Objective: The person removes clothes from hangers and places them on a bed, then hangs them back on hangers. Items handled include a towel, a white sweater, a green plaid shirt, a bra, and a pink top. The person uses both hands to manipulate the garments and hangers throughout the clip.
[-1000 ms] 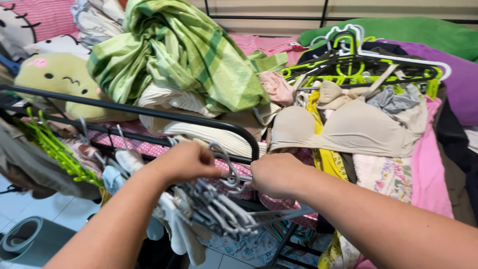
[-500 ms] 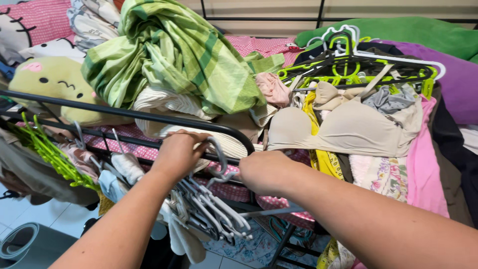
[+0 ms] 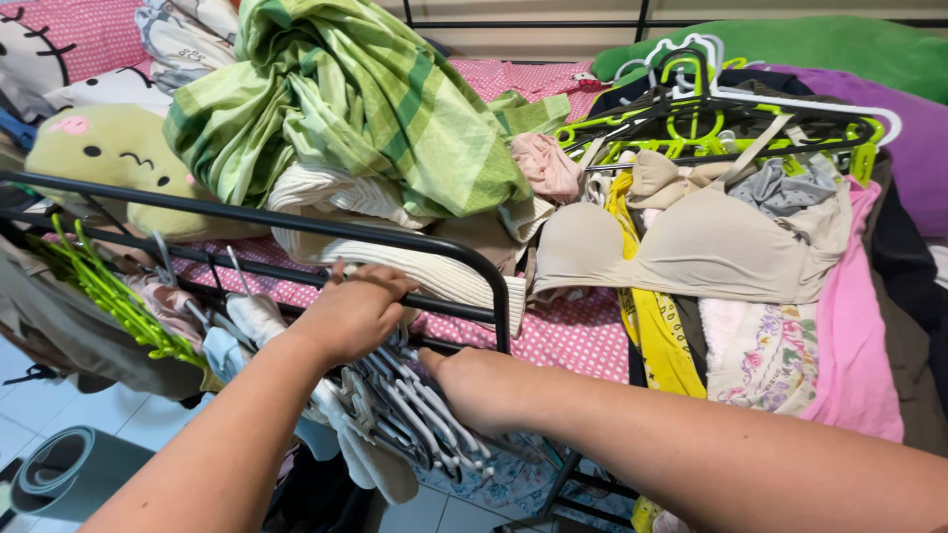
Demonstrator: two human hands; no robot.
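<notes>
Both forearms extend forward from the lower frame edge and converge at centre. The left hand (image 3: 354, 314) is palm down with fingers curled closed. The right hand (image 3: 476, 387) sits lower, just beside it, knuckles up, fingers folded under.

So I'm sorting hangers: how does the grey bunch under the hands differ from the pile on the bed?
The grey hangers are one pale colour; the pile of hangers on the bed mixes bright green, black and white. The grey hangers hang bunched from the black rack, with the left hand and right hand on them; the bed pile lies flat, untouched. Both are tangled.
</notes>
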